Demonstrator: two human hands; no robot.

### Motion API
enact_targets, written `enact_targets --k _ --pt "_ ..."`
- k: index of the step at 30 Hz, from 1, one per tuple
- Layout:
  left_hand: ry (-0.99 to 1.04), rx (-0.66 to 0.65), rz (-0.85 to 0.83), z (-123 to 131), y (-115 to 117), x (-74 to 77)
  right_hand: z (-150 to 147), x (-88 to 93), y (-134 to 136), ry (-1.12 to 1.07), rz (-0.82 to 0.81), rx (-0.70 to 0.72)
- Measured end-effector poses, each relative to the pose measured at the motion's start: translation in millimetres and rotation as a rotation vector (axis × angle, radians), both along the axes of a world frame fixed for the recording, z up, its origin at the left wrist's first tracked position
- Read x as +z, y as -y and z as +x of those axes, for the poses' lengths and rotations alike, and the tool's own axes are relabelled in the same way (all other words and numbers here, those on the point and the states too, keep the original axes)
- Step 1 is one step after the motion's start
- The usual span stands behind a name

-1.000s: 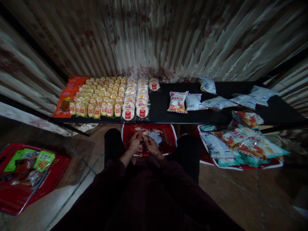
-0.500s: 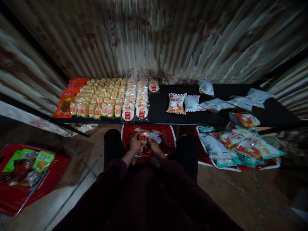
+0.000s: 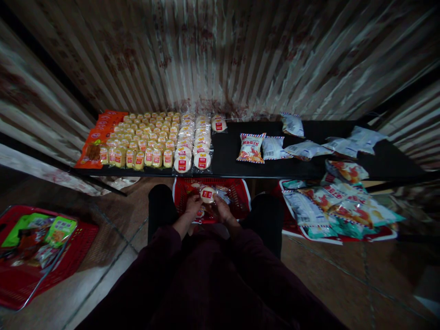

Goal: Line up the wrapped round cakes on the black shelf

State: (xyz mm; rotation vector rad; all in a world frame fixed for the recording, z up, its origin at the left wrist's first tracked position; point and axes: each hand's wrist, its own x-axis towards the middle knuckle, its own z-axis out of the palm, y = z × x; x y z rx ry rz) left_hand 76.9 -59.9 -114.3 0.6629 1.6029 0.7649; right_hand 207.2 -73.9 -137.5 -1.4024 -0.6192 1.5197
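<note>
A round pale cracker in a clear wrapper with a red label [image 3: 207, 195] is held between both hands, just above a red basket [image 3: 245, 195] that stands between my knees. My left hand [image 3: 194, 206] is closed on the packet's left side. On its right edge my right hand [image 3: 222, 208] pinches the wrapper. Other small wrapped packets lie in the basket beneath, partly hidden by my hands. On the black shelf [image 3: 227, 167] ahead, two columns of matching cracker packets [image 3: 202, 160] overlap front to back, and a single one [image 3: 219, 123] lies at the back to their right.
Rows of small yellow wrapped cakes [image 3: 147, 137] and an orange bag [image 3: 98, 142] fill the shelf's left. Chip bags [image 3: 251, 147] lie along its right. A heaped basket of chip bags [image 3: 340, 206] stands right; another red basket [image 3: 75, 247] with snacks sits left on the floor.
The cracker packet has come up slightly and turned, so its face shows more fully between my hands. The shelf goods look the same.
</note>
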Motion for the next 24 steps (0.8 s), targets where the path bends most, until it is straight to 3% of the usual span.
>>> enact_targets --k 5,14,19,24 --pt "0.052 0.072 -0.019 1.9 -0.2 4.2 -2.7 -3.0 -0.4 -0.116 -0.089 -0.006" --pt "0.108 0.100 -0.025 0.3 -1.9 7.6 -7.7 14.6 1.6 -0.082 -0.082 -0.151" --pt "0.158 0.056 -0.065 0.6 3.6 6.5 -10.0 9.9 -0.5 -0.086 -0.104 -0.242" --pt "0.223 0.078 -0.117 1.6 6.5 5.0 -5.2 7.1 -0.5 -0.131 -0.137 -0.208"
